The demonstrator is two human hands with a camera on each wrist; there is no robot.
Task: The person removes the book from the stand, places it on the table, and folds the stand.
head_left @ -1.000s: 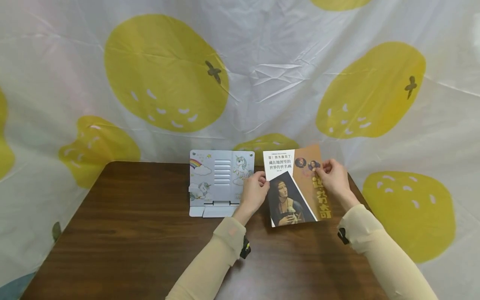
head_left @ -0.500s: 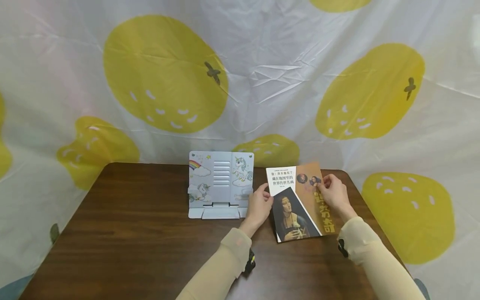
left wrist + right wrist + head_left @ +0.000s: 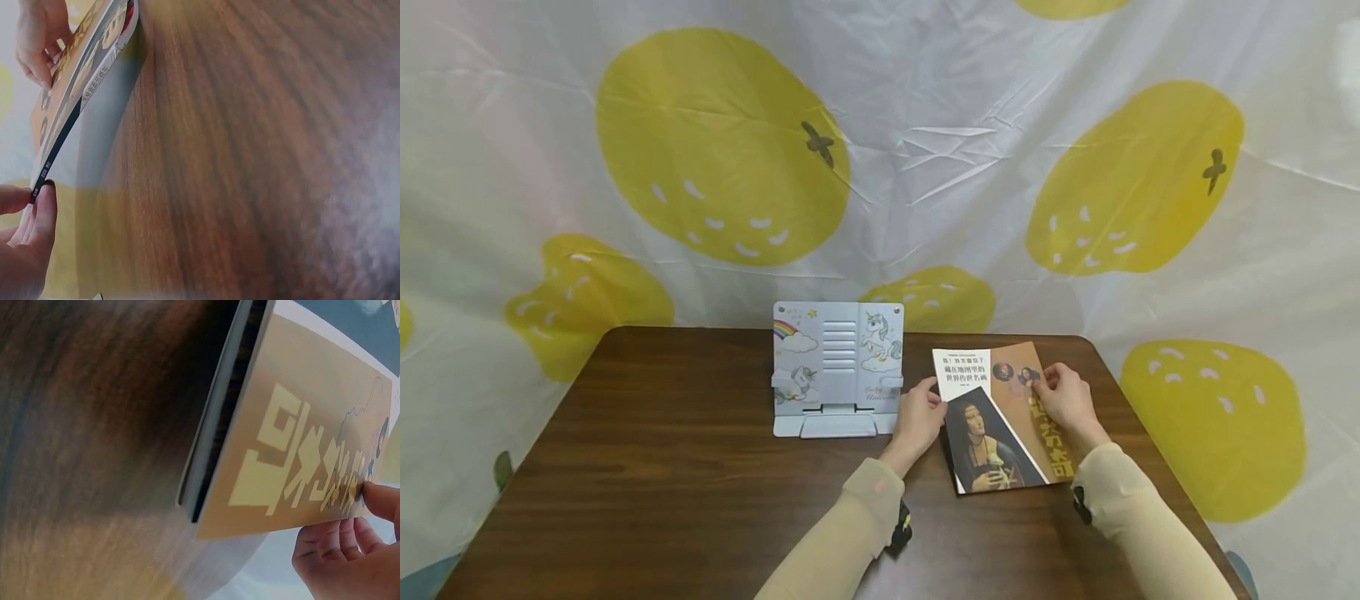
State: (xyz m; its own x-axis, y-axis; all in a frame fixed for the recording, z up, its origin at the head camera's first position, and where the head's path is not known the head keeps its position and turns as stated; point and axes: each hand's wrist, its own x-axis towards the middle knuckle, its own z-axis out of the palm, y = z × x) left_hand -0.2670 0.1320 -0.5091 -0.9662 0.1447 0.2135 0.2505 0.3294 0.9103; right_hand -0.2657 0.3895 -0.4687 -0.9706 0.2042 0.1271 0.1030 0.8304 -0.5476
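A paperback book (image 3: 1000, 425) with a portrait painting and an orange strip on its cover is at the right part of the table. My left hand (image 3: 919, 417) pinches its spine edge, thumb and fingers on either side in the left wrist view. At the opposite edge my right hand (image 3: 1067, 402) pinches the orange side, the thumb lying on the cover (image 3: 281, 456). The book's near end is close over the wood, and its lower layers (image 3: 215, 412) show under the cover in the right wrist view. A white metal book stand (image 3: 838, 358) with unicorn pictures stands upright left of my left hand.
The dark wooden table (image 3: 662, 467) has its far edge just behind the stand. A white curtain (image 3: 925, 192) printed with yellow fruit hangs behind and beside it. The table's right edge runs close by my right forearm.
Both hands have brought the book down and nearer to me, slightly rightward. My left hand has moved away from in front of the stand. The stand stays in place.
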